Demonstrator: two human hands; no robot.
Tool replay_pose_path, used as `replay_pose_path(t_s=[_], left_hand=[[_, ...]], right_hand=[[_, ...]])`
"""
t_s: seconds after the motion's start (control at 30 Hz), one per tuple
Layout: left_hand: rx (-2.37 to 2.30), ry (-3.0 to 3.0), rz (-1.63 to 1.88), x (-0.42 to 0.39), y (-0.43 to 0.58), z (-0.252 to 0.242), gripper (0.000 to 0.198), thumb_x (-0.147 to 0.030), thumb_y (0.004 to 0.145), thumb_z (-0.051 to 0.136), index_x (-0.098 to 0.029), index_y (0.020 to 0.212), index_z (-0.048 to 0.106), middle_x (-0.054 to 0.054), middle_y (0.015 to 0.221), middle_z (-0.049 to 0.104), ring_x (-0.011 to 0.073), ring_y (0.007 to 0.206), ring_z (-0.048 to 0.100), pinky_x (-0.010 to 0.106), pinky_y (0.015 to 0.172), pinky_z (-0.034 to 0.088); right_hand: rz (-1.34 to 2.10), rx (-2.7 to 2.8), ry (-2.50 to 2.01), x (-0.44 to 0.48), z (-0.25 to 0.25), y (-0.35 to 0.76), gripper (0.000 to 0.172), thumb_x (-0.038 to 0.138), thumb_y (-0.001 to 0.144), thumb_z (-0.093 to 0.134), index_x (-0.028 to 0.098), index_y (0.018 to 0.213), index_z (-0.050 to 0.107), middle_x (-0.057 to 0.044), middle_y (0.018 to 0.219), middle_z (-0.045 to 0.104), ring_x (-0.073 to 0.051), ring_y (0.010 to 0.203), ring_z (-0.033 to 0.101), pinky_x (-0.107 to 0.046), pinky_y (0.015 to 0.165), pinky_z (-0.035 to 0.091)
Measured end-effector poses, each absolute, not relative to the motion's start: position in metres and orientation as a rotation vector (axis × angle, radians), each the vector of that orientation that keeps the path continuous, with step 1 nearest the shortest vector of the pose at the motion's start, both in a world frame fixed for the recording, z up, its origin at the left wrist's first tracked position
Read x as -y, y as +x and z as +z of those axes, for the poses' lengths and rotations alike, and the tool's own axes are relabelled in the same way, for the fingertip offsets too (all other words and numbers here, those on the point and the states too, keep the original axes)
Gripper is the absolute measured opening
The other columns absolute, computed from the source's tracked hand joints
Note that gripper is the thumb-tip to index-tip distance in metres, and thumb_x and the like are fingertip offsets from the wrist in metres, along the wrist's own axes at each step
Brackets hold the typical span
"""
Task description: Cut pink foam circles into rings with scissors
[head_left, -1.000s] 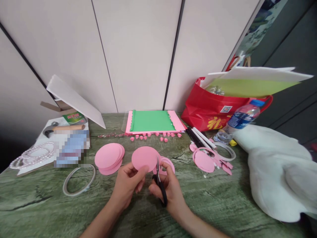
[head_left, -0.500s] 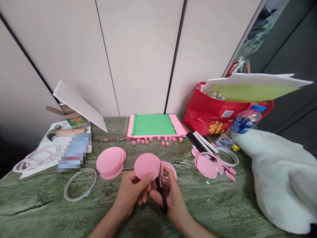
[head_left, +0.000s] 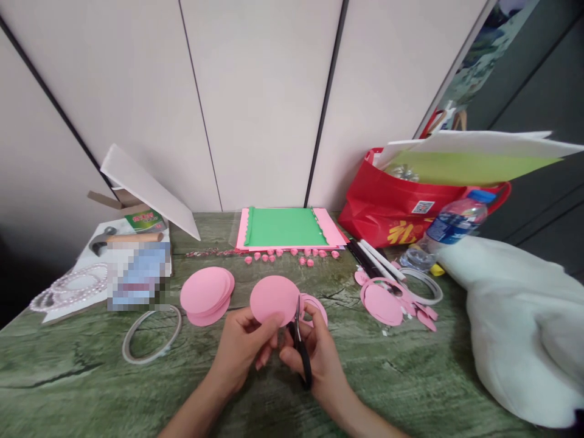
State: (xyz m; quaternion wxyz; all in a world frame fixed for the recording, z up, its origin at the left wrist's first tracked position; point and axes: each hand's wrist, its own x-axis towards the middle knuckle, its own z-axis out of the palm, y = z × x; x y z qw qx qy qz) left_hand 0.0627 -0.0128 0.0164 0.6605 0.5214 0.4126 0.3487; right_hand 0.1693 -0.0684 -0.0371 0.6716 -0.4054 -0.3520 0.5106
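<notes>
A pink paper circle (head_left: 274,297) is pinched by its lower edge in my left hand (head_left: 244,340), with the thumb on its face. My right hand (head_left: 319,353) grips black-handled scissors (head_left: 303,359), their blades pointing up along the circle's right edge. Whether the blades touch the paper I cannot tell. Behind my right fingers, partly hidden, lies a ring-shaped pink paper piece (head_left: 318,307). To the left of my hands rests a stack of pink paper circles (head_left: 205,293) on the green wood-patterned table (head_left: 182,389).
Tape rolls lie at left (head_left: 152,337) and right. Pink paper scraps (head_left: 383,304) and pens (head_left: 378,258) are on the right, near a red bag (head_left: 378,201), a water bottle (head_left: 456,222) and a white plush object (head_left: 511,322). Small pink rolled pieces (head_left: 294,252) line up before green paper (head_left: 285,228).
The scissors have tilted slightly and their blades now stand a little more apart from the circle's edge. The whole view has shifted slightly; both hands keep their holds.
</notes>
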Motion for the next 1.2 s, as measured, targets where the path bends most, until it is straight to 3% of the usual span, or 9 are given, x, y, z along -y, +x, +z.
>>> replay_pose_path(t_s=[0.5,0.7,0.8,1.03,1.2], left_hand=[[-0.924,1.220,0.805,0.011,0.061,0.016,0.033,-0.040,0.068,0.066,-0.013,0.054,0.052,-0.004,0.042,0.049,0.0022,0.028,0.033,0.016,0.029,0.020],[-0.905,1.076,1.064,-0.002,0.056,0.026,0.028,-0.038,0.066,0.068,-0.014,0.079,0.059,-0.009,0.044,0.042,0.0007,0.035,0.026,0.014,0.035,0.014],[-0.913,1.064,1.153,-0.010,0.052,0.024,0.024,-0.034,0.067,0.067,-0.015,0.079,0.058,-0.009,0.047,0.042,0.0000,0.035,0.027,0.015,0.036,0.014],[-1.009,1.192,1.181,-0.016,0.050,0.012,0.025,-0.038,0.073,0.060,-0.015,0.065,0.055,-0.006,0.053,0.047,0.0031,0.037,0.033,0.018,0.037,0.020],[-1.339,1.544,1.429,-0.037,0.032,0.021,0.022,-0.035,0.069,0.061,-0.018,0.084,0.060,0.000,0.073,0.058,0.0118,0.057,0.050,0.023,0.054,0.040]], right_hand=[[1.181,0.809,-0.925,0.069,-0.028,0.172,0.067,0.043,0.057,0.077,0.026,0.105,0.034,0.009,0.057,0.047,-0.009,0.047,0.039,-0.021,0.047,0.028],[1.100,0.762,-0.956,0.067,-0.023,0.174,0.066,0.041,0.055,0.078,0.025,0.103,0.037,0.007,0.059,0.051,-0.012,0.051,0.045,-0.023,0.049,0.034],[1.112,0.736,-0.968,0.066,-0.024,0.174,0.064,0.038,0.055,0.079,0.025,0.102,0.037,0.007,0.058,0.051,-0.011,0.051,0.045,-0.023,0.050,0.036],[1.092,0.743,-0.988,0.066,-0.023,0.174,0.060,0.035,0.056,0.078,0.025,0.100,0.040,0.007,0.059,0.052,-0.011,0.052,0.046,-0.023,0.052,0.036],[1.112,0.783,-0.961,0.066,-0.020,0.175,0.058,0.035,0.057,0.078,0.027,0.099,0.039,0.008,0.057,0.050,-0.010,0.050,0.044,-0.022,0.048,0.034]])
